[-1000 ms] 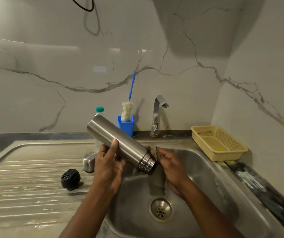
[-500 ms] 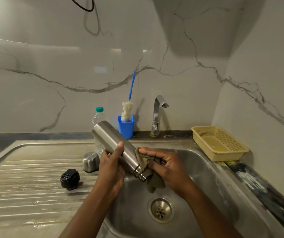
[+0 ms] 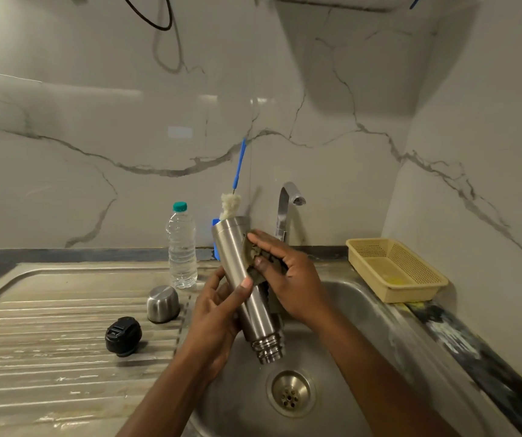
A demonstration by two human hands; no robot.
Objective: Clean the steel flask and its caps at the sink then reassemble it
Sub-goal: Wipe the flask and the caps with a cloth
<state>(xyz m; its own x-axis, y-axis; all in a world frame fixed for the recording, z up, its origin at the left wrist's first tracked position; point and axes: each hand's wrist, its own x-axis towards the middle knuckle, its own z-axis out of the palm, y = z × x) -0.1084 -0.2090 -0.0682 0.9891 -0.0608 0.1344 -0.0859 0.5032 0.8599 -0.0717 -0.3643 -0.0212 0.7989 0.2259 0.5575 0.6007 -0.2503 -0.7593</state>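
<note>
The steel flask (image 3: 241, 272) hangs nearly upright over the sink basin (image 3: 363, 326), base up and threaded mouth pointing down toward the drain (image 3: 290, 393). My left hand (image 3: 215, 316) grips its lower body from the left, thumb across the front. My right hand (image 3: 288, 275) holds a brownish scrub cloth (image 3: 255, 260) against the flask's upper side. The steel outer cap (image 3: 162, 303) stands on the drainboard, and the black inner cap (image 3: 123, 335) lies in front of it to the left.
A plastic water bottle (image 3: 181, 247) stands behind the caps. A blue cup (image 3: 215, 238) with a bottle brush (image 3: 232, 200) sits behind the flask, beside the tap (image 3: 286, 209). A yellow basket (image 3: 395, 269) rests on the sink's right rim. The ribbed drainboard (image 3: 48, 357) extends left.
The flask swung from a slant to nearly upright with its mouth down. My right hand slid the cloth from the threaded neck up to the upper body.
</note>
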